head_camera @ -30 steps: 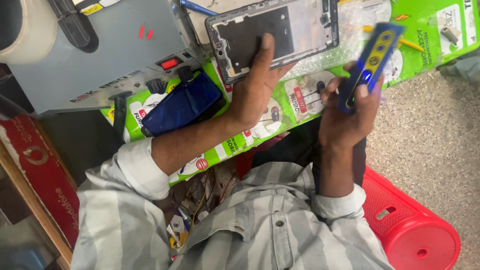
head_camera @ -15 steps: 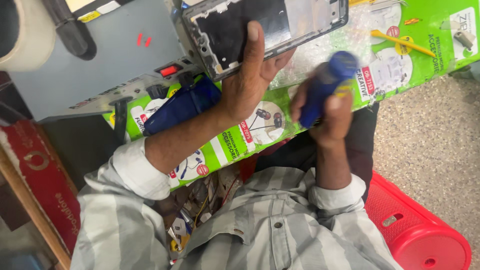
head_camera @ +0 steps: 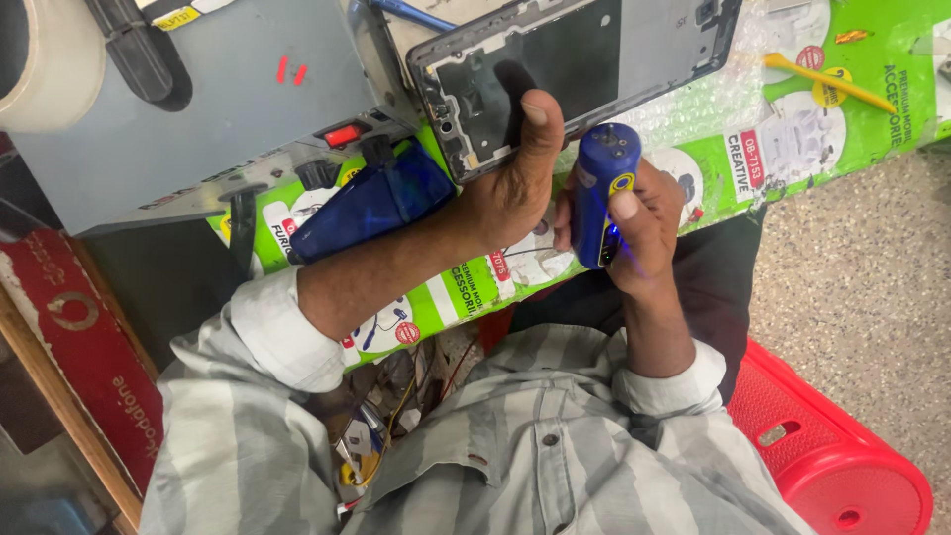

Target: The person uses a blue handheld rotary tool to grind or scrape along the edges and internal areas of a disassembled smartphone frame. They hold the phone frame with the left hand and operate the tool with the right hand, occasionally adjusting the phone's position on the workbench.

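My left hand grips a dark, opened phone frame by its lower edge, with the thumb pressed flat on the frame's inner face. My right hand is closed around a blue cylindrical tool with a yellow ring near its top. The tool stands upright, and a small blue light glows low on its side. It sits just below the frame's lower edge, close beside my left thumb. Both hands hover over a green printed sheet on the work surface.
A grey machine box with a red switch stands at the upper left, a blue pouch below it. A yellow stick lies on bubble wrap. A tape roll, red board and red stool surround me.
My right hand has turned the blue tool from flat to upright and brought it in beside my left thumb. The phone frame has come closer and lower in view.
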